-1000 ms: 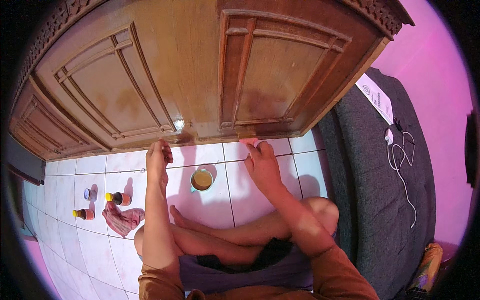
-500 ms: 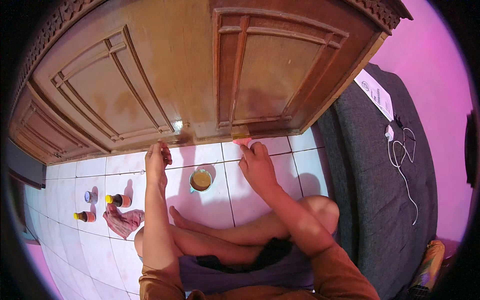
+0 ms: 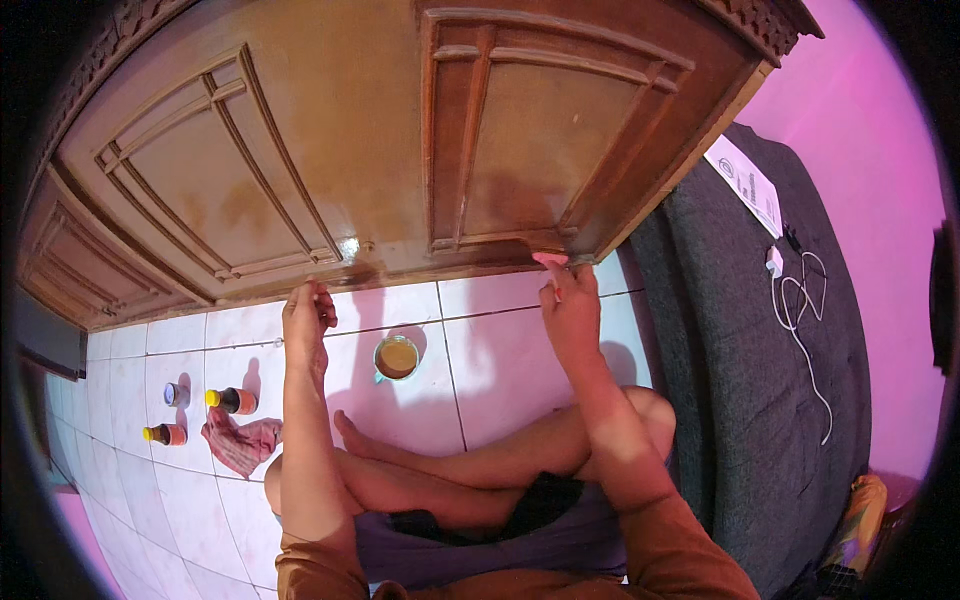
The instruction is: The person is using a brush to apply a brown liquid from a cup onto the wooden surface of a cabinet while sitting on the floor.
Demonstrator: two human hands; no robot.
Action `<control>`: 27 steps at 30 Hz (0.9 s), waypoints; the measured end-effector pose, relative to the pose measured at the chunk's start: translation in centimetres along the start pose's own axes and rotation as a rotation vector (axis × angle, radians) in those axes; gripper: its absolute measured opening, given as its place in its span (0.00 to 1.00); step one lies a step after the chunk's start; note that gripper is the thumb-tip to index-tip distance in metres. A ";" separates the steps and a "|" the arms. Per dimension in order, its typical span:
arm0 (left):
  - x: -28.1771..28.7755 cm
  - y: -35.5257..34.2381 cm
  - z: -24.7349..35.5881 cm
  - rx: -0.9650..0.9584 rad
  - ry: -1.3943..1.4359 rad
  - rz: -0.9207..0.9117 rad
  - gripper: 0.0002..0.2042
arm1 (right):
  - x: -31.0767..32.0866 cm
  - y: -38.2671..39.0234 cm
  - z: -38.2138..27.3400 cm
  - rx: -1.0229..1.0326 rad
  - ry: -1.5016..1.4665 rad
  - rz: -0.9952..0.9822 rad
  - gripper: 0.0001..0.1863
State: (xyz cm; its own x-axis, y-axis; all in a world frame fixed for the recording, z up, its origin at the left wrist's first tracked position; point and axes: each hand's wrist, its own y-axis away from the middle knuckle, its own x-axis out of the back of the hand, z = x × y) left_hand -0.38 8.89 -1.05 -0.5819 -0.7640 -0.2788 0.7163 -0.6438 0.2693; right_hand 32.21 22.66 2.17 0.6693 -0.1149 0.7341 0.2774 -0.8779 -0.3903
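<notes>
My right hand [image 3: 572,312] grips a paintbrush with a pink handle [image 3: 550,259] low on the right door panel of a brown wooden cabinet [image 3: 385,140]. The bristles are hard to make out against the dark wood. Loosely curled, my left hand [image 3: 308,312] is at the cabinet's lower edge, left of the middle, with nothing visible in its fingers. Between my hands, on the tiled floor, stands a glass mug [image 3: 397,358] of brownish liquid. Part of the wood near the bottom edge looks wet and shiny.
To the left on the floor are two dark bottles with yellow caps [image 3: 232,400] [image 3: 165,434], a small round jar [image 3: 177,394] and a crumpled pinkish cloth [image 3: 242,442]. At right, a dark grey cushioned seat [image 3: 770,400] carries a paper [image 3: 745,185] and a white cable [image 3: 800,330].
My right hand has moved the brush rightward along the bottom of the right door panel, toward the cabinet's corner. The left hand has stayed almost in place.
</notes>
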 end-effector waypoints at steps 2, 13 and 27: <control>-0.2 0.1 0.2 -0.001 0.004 0.001 0.12 | -0.5 -0.2 -0.1 0.057 0.010 0.031 0.20; -0.5 0.0 0.1 0.024 0.004 -0.004 0.11 | -3.5 1.2 -2.0 0.308 -0.064 -0.045 0.22; -0.3 -0.2 -0.2 0.011 0.004 -0.020 0.11 | 0.9 -0.6 1.6 -0.029 0.049 0.114 0.20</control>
State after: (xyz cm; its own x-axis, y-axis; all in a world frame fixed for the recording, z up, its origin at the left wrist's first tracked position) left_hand -0.26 9.20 -1.24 -0.5947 -0.7507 -0.2876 0.7000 -0.6595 0.2741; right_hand 33.78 23.84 2.20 0.6610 -0.2368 0.7120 0.1804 -0.8709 -0.4572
